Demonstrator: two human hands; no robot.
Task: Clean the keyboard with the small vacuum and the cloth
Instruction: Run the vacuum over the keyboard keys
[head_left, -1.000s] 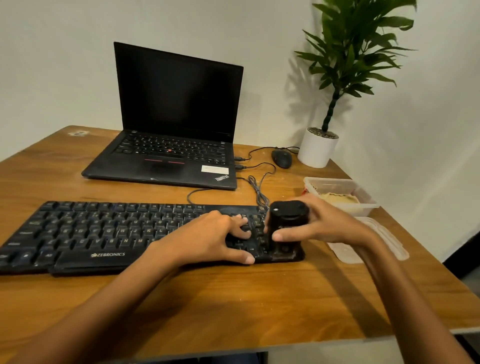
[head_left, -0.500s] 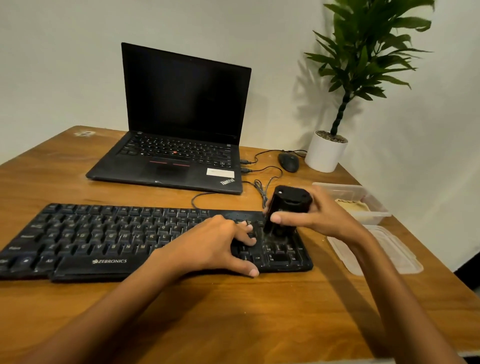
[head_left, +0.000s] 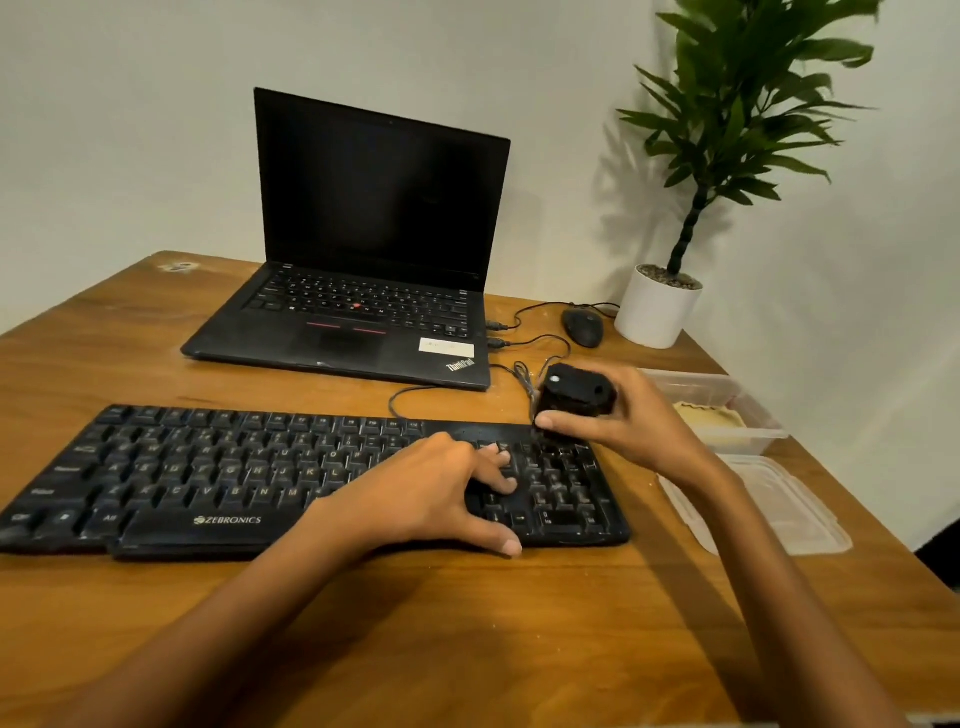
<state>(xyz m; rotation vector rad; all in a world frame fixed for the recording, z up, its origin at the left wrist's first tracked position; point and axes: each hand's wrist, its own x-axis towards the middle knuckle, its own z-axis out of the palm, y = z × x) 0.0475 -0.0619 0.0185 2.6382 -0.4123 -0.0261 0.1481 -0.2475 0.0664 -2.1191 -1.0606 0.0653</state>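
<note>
A black Zebronics keyboard (head_left: 208, 478) lies across the wooden table (head_left: 467, 623). My left hand (head_left: 441, 493) rests flat on its right part, fingers spread over the keys and thumb at the front edge. My right hand (head_left: 634, 421) grips a small black vacuum (head_left: 574, 392), tilted, at the far right corner of the keyboard above the number pad. A folded yellowish cloth (head_left: 709, 415) lies inside a clear plastic box to the right.
An open black laptop (head_left: 363, 312) stands behind the keyboard, cables running from its right side. A black mouse (head_left: 583, 327) and a white-potted plant (head_left: 657, 312) sit at the back right. The clear box (head_left: 748, 436) and its lid (head_left: 779, 509) lie near the table's right edge.
My right hand has moved the vacuum from the keyboard's front right corner away to its far right corner and tilted it. My left hand has stayed on the keys.
</note>
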